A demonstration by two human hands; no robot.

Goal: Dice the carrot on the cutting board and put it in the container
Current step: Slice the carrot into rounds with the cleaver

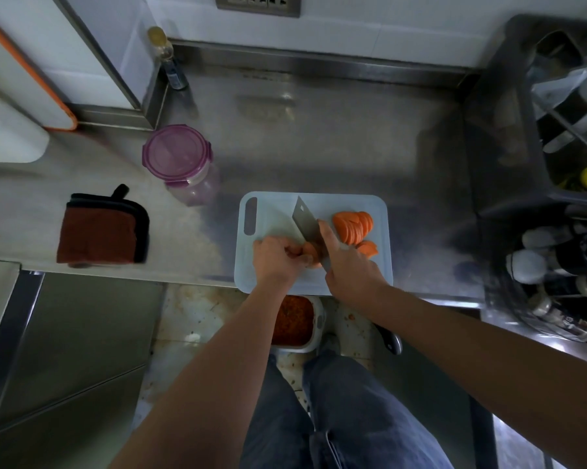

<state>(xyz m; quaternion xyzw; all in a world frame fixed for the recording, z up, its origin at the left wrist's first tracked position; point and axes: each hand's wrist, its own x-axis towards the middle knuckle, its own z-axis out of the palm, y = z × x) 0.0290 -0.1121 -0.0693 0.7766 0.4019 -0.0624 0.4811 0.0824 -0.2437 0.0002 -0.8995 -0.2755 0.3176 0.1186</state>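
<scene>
Left hand (275, 255) was curled round the carrot stub (310, 253) near the board's (275, 211) front edge, knuckles tucked, probably to keep fingertips off the blade. Right hand (346, 265) gripped the cleaver (304, 221), forefinger on the blade for control. Slices (353, 226) sat fanned by the right edge, out of the way. Only rounds, no dice yet. Tub (294, 321) sat below the counter's front edge.

One cutting board (272, 218), one knife (304, 221), one carrot stub (310, 253), one purple-lidded jar (177, 152), one cloth (99, 231).

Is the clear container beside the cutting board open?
No, the purple lid sits on the clear container, which stands on the counter left of the cutting board.
</scene>
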